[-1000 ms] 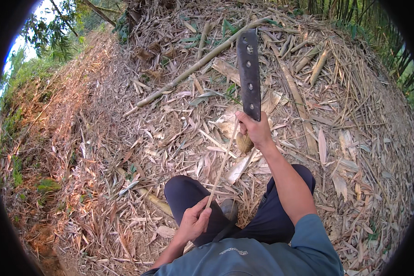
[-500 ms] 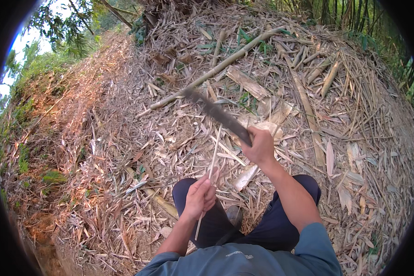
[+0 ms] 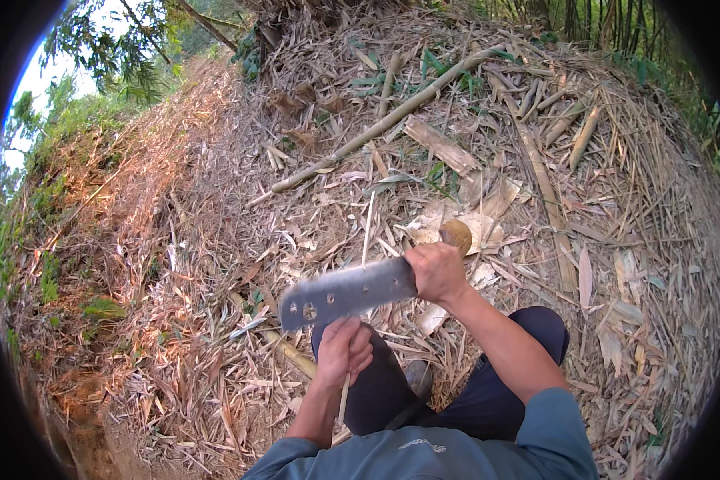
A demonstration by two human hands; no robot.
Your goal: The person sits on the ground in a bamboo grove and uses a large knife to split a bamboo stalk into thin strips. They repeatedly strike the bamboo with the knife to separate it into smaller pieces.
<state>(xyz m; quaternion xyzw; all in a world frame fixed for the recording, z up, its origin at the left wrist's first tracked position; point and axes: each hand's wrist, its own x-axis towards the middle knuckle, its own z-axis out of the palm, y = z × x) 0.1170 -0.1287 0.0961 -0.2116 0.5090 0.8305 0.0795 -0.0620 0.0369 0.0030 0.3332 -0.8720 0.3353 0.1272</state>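
In my right hand (image 3: 438,274) is a machete (image 3: 348,293) with a wide dark blade and a rounded wooden handle end. Its blade points left and lies across a thin pale bamboo strip (image 3: 369,228), just above my left hand (image 3: 344,350). The fingers of my left hand are closed around that strip, which stands nearly upright, one end showing beyond the blade and the other below my fist. Whether the edge touches the strip cannot be made out. My bent knees in dark trousers (image 3: 528,340) are on both sides.
Dry leaves and bamboo litter (image 3: 216,232) cover the sloping ground. A long bamboo pole (image 3: 380,126) lies diagonally ahead. Cut bamboo pieces (image 3: 587,138) and a split piece of wood (image 3: 442,146) lie farther right. Another bamboo length (image 3: 294,355) rests beside my left knee.
The machete has swung down from pointing up and forward to lying across the strip, its flat face now showing. My right hand has turned and moved slightly left; my left hand keeps its grip.
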